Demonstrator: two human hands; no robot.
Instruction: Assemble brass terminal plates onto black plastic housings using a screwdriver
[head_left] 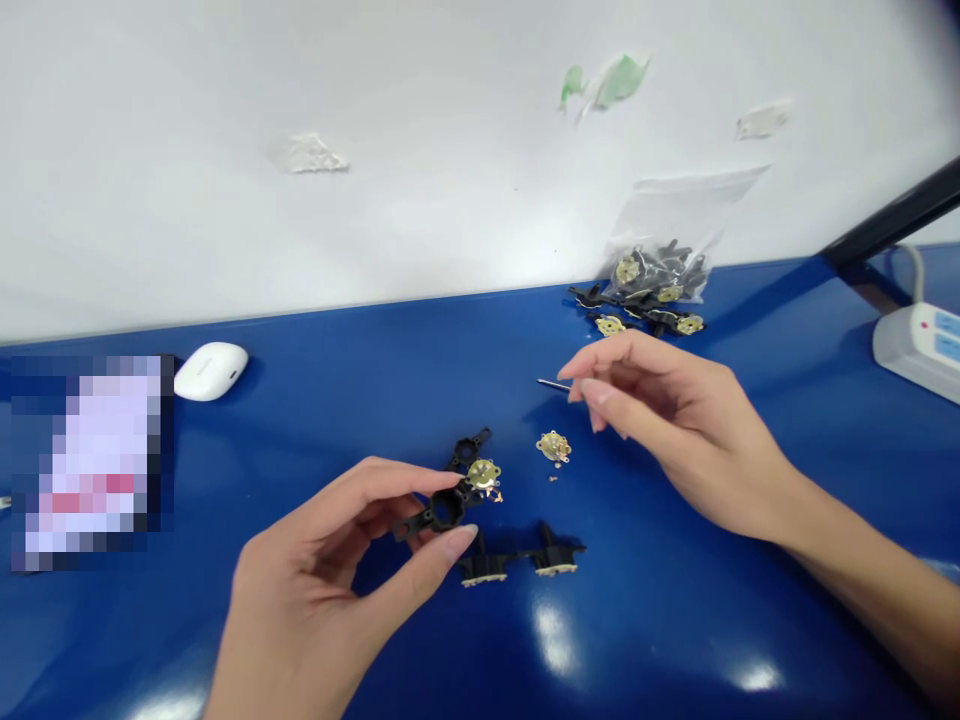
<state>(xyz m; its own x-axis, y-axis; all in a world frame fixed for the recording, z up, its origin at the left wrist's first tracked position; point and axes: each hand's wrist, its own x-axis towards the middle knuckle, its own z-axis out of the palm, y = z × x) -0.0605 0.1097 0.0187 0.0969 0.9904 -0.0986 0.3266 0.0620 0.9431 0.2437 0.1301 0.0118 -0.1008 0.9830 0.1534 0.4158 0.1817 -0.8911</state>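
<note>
My left hand (345,570) pinches a black plastic ring-shaped housing (448,510) with side tabs between thumb and fingers. Just beyond it are a second black housing (466,450) and a round brass-coloured plate (484,473) with small copper bits beside it. Between the fingertips of my right hand (652,410) is a small screwdriver (553,384); its thin metal shaft points left, and its handle is hidden in the hand. Below that tip another brass-coloured plate (553,446) lies on the blue table. Two black parts with brass undersides, one of them here (555,552), rest in front.
A clear plastic bag (690,210) of black-and-brass parts leans on the wall, with several more parts (611,325) before it. At left are a blurred-out phone (97,450) and a white case (212,371). A white power strip (911,350) sits at right.
</note>
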